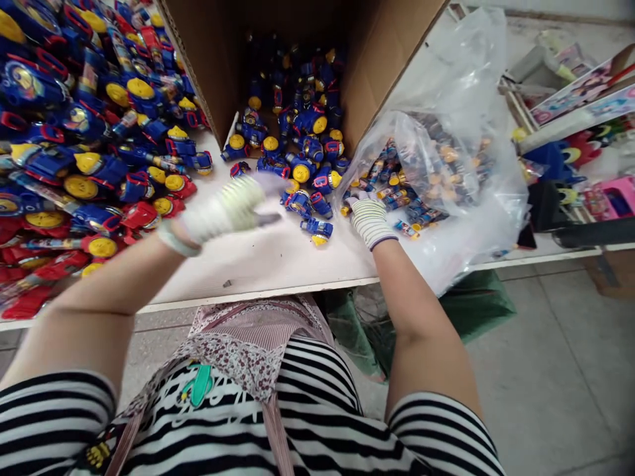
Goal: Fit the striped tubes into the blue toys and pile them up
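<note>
My left hand (231, 205), in a pale striped glove, is blurred over the white table. Its thumb and fingers stretch apart with nothing visible between them. To its right, several blue toys with yellow round caps (317, 228) lie in front of the cardboard box. My right hand (370, 218), gloved too, rests at the mouth of a clear plastic bag (476, 211). Small printed tubes with orange-yellow ends (409, 228) lie in the bag and by my fingers. The fingertips are partly lost among the tubes, so their grip cannot be made out.
An open cardboard box (380, 79) on its side holds more blue toys. A large heap of blue and red toys (94, 158) covers the table's left. Trays with colourful items (585, 198) stand at the right. A green sack (476, 304) sits below the table edge.
</note>
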The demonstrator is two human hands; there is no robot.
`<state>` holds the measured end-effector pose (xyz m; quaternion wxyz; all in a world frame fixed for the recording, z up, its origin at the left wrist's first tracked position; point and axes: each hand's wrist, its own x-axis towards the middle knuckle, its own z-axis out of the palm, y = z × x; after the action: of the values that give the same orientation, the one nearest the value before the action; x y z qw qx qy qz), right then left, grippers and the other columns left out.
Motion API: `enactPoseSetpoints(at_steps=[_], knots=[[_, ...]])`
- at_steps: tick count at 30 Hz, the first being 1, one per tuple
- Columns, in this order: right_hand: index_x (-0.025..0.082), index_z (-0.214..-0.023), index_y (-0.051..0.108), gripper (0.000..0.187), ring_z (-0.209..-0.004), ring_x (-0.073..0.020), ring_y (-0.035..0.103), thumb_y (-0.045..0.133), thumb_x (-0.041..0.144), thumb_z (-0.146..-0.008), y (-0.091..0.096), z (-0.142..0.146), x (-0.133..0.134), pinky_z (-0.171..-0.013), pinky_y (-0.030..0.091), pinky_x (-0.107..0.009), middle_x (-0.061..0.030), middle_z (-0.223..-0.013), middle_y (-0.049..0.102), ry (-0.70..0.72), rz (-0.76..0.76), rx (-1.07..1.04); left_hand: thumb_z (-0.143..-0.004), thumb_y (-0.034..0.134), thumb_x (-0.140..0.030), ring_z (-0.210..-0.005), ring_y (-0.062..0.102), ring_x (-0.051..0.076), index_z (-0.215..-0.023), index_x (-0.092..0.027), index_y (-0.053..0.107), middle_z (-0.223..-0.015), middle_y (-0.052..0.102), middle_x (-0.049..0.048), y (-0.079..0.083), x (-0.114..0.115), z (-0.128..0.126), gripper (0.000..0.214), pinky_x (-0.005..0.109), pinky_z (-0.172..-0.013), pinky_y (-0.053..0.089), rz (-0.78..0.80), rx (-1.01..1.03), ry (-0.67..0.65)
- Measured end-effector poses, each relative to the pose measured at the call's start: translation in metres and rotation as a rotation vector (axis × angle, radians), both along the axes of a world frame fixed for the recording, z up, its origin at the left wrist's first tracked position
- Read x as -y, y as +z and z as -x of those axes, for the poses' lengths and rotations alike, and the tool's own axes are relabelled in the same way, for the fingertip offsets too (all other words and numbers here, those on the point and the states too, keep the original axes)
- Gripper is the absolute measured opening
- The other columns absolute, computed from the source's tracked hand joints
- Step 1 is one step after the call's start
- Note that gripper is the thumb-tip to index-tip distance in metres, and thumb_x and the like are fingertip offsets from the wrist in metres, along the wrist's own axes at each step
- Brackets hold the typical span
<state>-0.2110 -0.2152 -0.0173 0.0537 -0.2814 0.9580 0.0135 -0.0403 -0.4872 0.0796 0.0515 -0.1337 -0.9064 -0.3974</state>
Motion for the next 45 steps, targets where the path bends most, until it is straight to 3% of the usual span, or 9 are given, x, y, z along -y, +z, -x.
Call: enactPoseSetpoints(at_steps=[3,7,12,17,27,30,34,41,45], knots=[[0.015,-0.119,0.070,0.036,-0.128,-0.0369,0.050,0.059,0.018,-0.085,0.005,-0.003,-0.007,-0.105,0.042,-0.054,-0.0201,-0.133,0.062,0.017,-0.006,0.006,-0.072,0.080,-0.018,-0.128,0.051,0.039,-0.136,-0.014,0.058,-0.145,0.051,0.0191,-0.024,-0.064,0.027,0.067,0.055,-0.108,0.043,0.378,0.109,-0.266],[0.011,-0.126,0.066,0.042,-0.120,-0.0356,0.059,0.058,0.025,-0.086,0.012,-0.029,-0.034,-0.105,0.045,-0.053,-0.0204,-0.127,0.067,-0.016,0.146,0.030,-0.072,0.072,-0.005,-0.113,0.060,0.042,-0.128,-0.007,0.058,-0.124,0.061,0.0264,-0.052,-0.109,0.040,0.057,0.055,-0.092,0.051,0.540,0.258,-0.265],[0.016,-0.133,0.060,0.047,-0.113,-0.0305,0.067,0.051,0.038,-0.092,0.011,-0.095,-0.040,-0.100,0.053,-0.048,-0.0157,-0.127,0.070,0.010,0.632,0.169,-0.075,0.077,-0.025,-0.091,0.068,0.026,-0.123,-0.013,0.054,-0.110,0.066,0.0138,-0.060,-0.061,0.013,0.055,0.040,-0.079,0.060,-0.317,0.307,0.052],[0.017,-0.129,0.063,0.046,-0.108,-0.0301,0.069,0.046,0.045,-0.097,0.020,-0.145,0.007,-0.093,0.055,-0.043,-0.0158,-0.121,0.072,0.109,0.652,0.248,-0.087,0.064,-0.040,-0.084,0.068,0.017,-0.138,-0.021,0.047,-0.115,0.064,0.0090,-0.052,-0.031,-0.015,0.057,0.025,-0.065,0.060,-0.930,0.356,0.176],[0.014,-0.122,0.065,0.045,-0.087,-0.0283,0.070,0.041,0.046,-0.100,0.055,-0.162,0.046,-0.074,0.047,-0.033,-0.0161,-0.108,0.074,0.141,0.285,0.225,-0.085,0.075,-0.043,-0.064,0.058,0.009,-0.125,-0.018,0.056,-0.090,0.061,0.0025,-0.044,-0.034,-0.038,0.051,0.020,-0.057,0.054,-0.869,0.166,0.297],[0.015,-0.107,0.067,0.047,-0.073,-0.0228,0.065,0.042,0.053,-0.098,0.048,-0.169,0.049,-0.068,0.044,-0.031,-0.0120,-0.087,0.071,0.064,0.502,0.375,-0.082,0.079,-0.041,-0.068,0.059,0.010,-0.124,-0.018,0.056,-0.089,0.061,0.0017,-0.048,-0.035,-0.043,0.053,0.021,-0.063,0.054,-0.821,0.092,0.279],[0.015,-0.097,0.065,0.071,-0.044,-0.0130,0.038,0.021,0.070,-0.096,0.034,-0.168,0.052,-0.049,0.034,-0.027,0.0021,-0.056,0.046,0.019,0.866,0.970,-0.078,0.082,-0.039,-0.076,0.061,0.013,-0.125,-0.018,0.057,-0.094,0.063,0.0039,-0.049,-0.028,-0.043,0.057,0.024,-0.070,0.055,-0.737,0.040,0.206],[0.021,-0.093,0.060,0.058,-0.064,-0.0168,0.050,0.048,0.077,-0.084,0.038,-0.173,0.060,-0.060,0.039,-0.028,-0.0048,-0.076,0.057,-0.044,0.792,0.647,-0.079,0.076,-0.039,-0.070,0.058,0.011,-0.120,-0.017,0.058,-0.093,0.063,0.0034,-0.050,-0.029,-0.038,0.051,0.025,-0.068,0.055,-0.652,0.056,0.342],[0.021,-0.090,0.057,0.057,-0.044,-0.0098,0.028,0.035,0.073,-0.092,0.030,-0.193,0.073,-0.045,0.028,-0.024,0.0062,-0.057,0.039,-0.089,1.049,1.261,-0.078,0.077,-0.049,-0.070,0.060,0.013,-0.119,-0.017,0.058,-0.090,0.063,0.0032,-0.045,-0.016,-0.046,0.055,0.026,-0.065,0.055,-0.705,0.068,0.248]])
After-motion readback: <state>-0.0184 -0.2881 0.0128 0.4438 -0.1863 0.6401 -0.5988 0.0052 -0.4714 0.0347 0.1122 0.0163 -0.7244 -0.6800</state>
